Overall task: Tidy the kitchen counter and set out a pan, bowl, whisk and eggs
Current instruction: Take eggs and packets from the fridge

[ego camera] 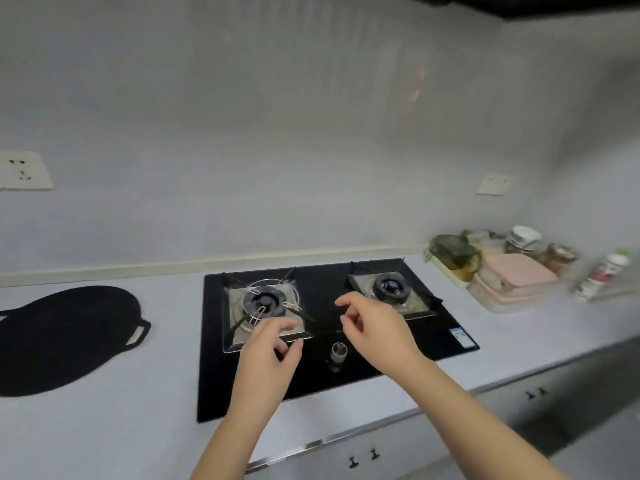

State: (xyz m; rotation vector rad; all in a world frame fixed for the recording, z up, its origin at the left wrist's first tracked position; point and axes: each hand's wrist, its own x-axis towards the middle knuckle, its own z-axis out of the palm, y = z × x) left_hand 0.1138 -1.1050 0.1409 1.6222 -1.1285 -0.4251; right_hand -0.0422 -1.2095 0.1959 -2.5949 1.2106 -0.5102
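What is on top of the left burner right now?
Only a thin wire ring sits on the left burner. The left hand covers part of its front edge.

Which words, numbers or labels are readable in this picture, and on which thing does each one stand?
No text here can be read.
Blue and white sticker on the front right corner of the black hob: too small to read.
Red and white label on the bottle at the far right: blurred.
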